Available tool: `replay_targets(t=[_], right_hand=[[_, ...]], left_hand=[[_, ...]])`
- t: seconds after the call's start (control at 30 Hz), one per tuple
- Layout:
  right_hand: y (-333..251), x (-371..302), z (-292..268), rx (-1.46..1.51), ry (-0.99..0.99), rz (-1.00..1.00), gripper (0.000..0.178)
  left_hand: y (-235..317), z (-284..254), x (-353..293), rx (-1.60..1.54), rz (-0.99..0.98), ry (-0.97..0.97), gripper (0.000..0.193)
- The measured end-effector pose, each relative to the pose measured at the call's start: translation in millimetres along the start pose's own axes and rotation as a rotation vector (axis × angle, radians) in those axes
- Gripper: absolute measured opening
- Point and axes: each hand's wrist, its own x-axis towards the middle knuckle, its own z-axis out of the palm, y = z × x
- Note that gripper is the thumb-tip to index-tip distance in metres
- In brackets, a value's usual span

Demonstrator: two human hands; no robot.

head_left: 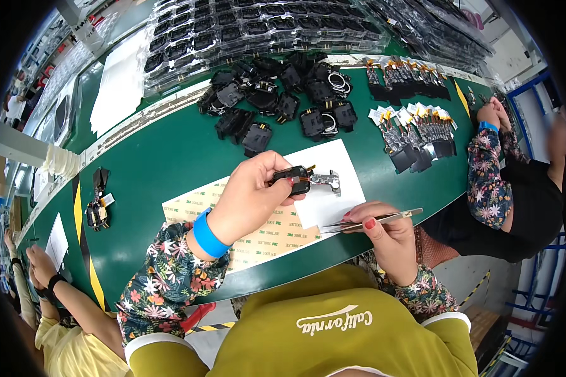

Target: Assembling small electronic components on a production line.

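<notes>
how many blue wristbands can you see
2: one wristband by the left hand, which holds a black part; another on the co-worker at far right. More may be hidden under sleeves.

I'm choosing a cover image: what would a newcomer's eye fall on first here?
Probably the left hand near the centre, with its bright blue wristband, holding a small black device. Then the heap of black parts beyond it on the green table, and the silvery tweezers in the right hand.
</notes>
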Motion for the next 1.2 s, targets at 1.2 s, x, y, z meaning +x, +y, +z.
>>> replay_targets(t=[1.2], right_hand=[[-17.1,55.0,9.8,0.192,0.122,0.113,0.025]], left_hand=[[-0.4,4.5,0.7,0.038,-0.048,-0.066,0.024]])
